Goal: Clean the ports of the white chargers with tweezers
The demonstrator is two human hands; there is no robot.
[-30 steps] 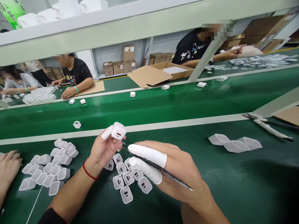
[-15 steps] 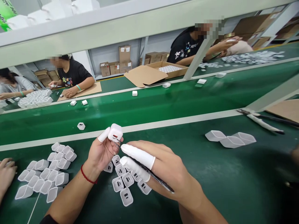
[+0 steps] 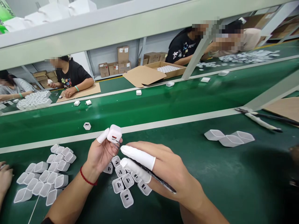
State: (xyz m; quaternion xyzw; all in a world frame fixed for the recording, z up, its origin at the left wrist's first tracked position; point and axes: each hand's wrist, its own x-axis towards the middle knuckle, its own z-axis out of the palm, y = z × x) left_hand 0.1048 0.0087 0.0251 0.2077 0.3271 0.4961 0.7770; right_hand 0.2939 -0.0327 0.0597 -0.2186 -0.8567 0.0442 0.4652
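Take the charger housing (image 3: pixel 114 132) as your clock's centre. At four, your right hand (image 3: pixel 170 165) pinches black tweezers (image 3: pixel 163 183) between white finger cots; their tips reach the housing's face, though I can't tell whether they enter a slot. At five to six, slotted housings (image 3: pixel 128 180) stand mouth up, probably grouped for easy pick-up. Your left hand (image 3: pixel 100 152) grips the charger housing, its red-lined USB port (image 3: pixel 114 137) turned towards you, likely so the tips can get at it. At eight, frosted shells (image 3: pixel 44 176) sit in tight rows, perhaps for tidy counting; three more shells (image 3: pixel 231 141) and then white-handled pliers (image 3: pixel 263 123) lie at three. Just past nine, another charger (image 3: pixel 87 126) rests on the green belt (image 3: pixel 151 110). Farther, between one and two, an opened carton (image 3: pixel 177 73) holds small white pieces. At twelve, labels on stacked boxes (image 3: pixel 123 55) are too small to read; at ten, a green wrapper (image 3: pixel 7 14) shows cut-off characters.
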